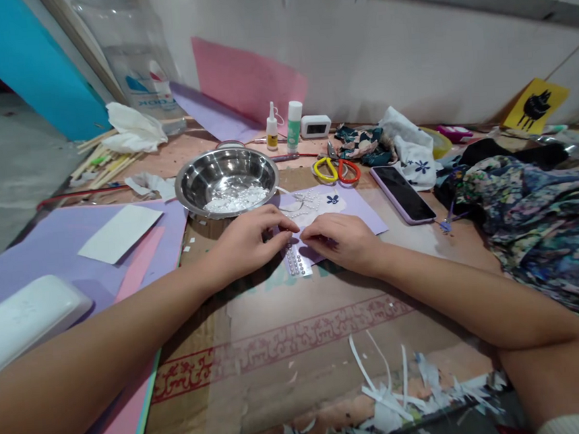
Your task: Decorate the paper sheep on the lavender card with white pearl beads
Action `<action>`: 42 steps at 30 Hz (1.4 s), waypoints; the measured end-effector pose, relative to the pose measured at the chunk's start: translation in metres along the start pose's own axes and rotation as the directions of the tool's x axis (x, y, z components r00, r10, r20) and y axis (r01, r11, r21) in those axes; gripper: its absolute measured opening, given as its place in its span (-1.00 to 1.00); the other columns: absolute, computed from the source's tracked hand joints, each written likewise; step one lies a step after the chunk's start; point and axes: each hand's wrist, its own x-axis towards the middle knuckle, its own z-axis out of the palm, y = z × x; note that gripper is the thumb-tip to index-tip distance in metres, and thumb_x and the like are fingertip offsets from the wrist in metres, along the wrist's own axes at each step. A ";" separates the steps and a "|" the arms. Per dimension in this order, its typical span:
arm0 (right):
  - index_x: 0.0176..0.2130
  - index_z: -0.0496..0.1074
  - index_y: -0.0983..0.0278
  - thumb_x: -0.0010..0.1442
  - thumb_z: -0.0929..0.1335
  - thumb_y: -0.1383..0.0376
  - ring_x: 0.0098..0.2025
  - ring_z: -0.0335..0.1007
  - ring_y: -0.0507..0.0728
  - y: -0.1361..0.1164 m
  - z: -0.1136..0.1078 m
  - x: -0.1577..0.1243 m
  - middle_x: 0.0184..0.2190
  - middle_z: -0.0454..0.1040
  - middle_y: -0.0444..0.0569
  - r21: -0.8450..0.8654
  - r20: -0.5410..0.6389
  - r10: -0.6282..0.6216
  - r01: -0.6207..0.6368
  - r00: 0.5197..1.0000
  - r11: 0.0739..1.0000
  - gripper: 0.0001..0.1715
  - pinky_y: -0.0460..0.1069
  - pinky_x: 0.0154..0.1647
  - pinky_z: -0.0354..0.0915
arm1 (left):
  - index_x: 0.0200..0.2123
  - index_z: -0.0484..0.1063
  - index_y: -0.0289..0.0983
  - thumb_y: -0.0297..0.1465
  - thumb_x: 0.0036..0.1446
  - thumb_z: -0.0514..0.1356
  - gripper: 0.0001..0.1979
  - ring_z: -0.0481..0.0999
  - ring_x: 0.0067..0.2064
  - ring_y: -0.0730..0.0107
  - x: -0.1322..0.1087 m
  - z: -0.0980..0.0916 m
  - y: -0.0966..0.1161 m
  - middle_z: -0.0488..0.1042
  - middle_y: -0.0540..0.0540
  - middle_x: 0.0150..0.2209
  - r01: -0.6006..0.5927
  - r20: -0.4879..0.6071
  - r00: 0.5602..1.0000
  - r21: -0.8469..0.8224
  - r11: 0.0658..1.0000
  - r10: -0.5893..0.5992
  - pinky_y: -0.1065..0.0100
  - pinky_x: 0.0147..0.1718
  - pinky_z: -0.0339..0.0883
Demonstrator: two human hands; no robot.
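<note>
My left hand [249, 243] and my right hand [345, 238] almost meet at the fingertips over the middle of the work surface. Thumb and forefinger of the left are pinched together; the fingers of the right are curled in. Whatever they hold is too small or hidden to make out. Right below the fingertips lies a clear sheet of stick-on pearls [297, 264] in rows. Behind the hands is a lilac paper [363, 218] with a dark blue flower motif [332, 200] and a string of white beads [302, 206] on it.
A steel bowl [186, 191] with white bits stands behind my left hand. Further back are a glue stick [294, 127], a small glue bottle [272, 132] and scissors [336, 169]. A phone [403, 194] and patterned cloth [533, 226] lie right; coloured papers [68, 242] lie left. Paper scraps [392, 401] litter the front.
</note>
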 end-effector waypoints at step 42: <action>-0.29 0.47 0.28 0.38 0.22 0.44 -0.34 0.37 0.06 0.002 -0.001 0.003 -0.38 0.51 -0.07 0.008 0.147 -0.233 0.234 0.961 0.972 -0.71 -0.06 -0.33 0.27 | -0.08 0.56 -0.27 -0.39 0.28 0.14 -0.77 0.48 -0.09 0.22 -0.001 0.006 -0.008 0.46 -0.15 -0.14 -0.122 0.116 0.988 0.153 0.981 0.105 0.20 -0.08 0.36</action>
